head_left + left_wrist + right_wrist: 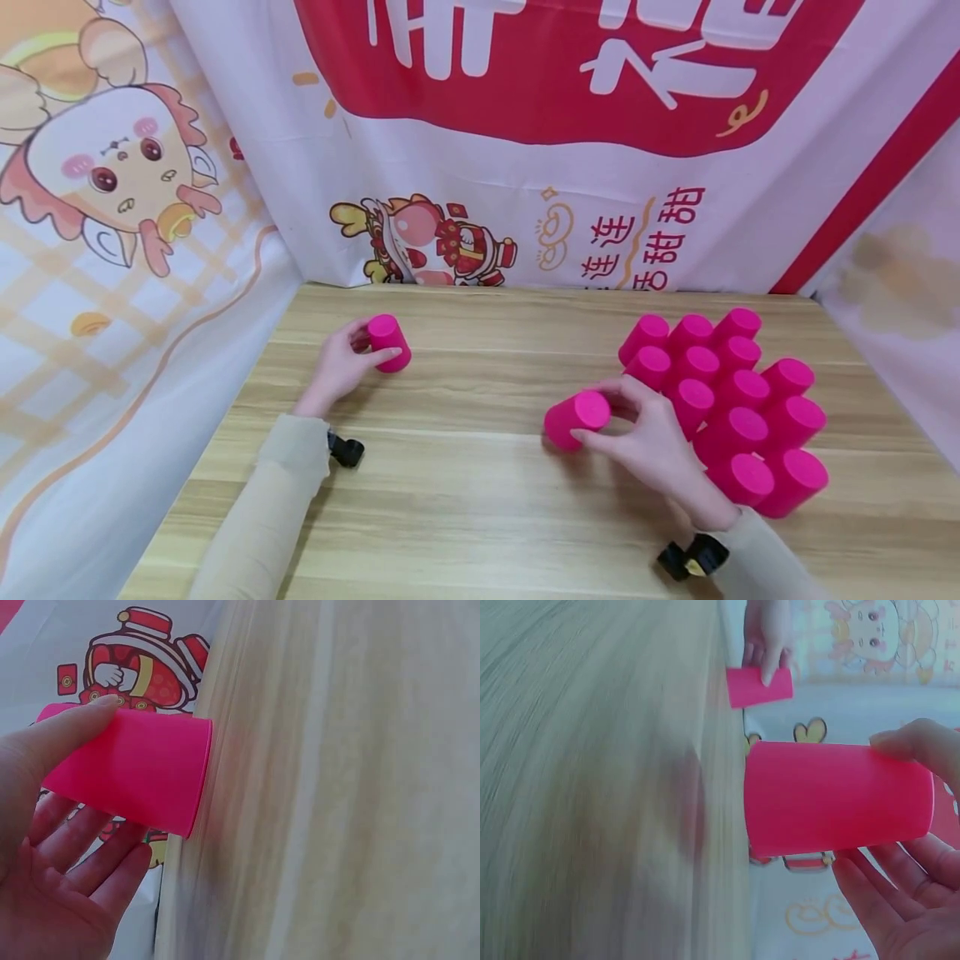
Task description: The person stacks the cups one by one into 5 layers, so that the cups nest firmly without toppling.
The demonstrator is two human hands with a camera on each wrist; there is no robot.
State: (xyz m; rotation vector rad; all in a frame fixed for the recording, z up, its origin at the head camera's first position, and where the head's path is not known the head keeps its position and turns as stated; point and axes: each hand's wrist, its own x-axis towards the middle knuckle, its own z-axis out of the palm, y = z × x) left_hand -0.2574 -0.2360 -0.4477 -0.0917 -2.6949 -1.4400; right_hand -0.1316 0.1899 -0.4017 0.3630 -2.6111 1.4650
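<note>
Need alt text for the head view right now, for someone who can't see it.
A person's left hand grips one upside-down pink cup on a wooden table, while the right hand grips another cup beside a packed cluster of upside-down pink cups. Cartoon-printed cloth hangs behind.

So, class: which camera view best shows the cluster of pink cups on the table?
The head view: the cluster of pink cups stands whole beside the right hand. The left wrist view shows none of it; the right wrist view shows at most a pink sliver at its edge.

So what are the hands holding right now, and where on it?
Each grips an upside-down pink plastic cup by its side wall: left hand on one, right hand on another.
</note>
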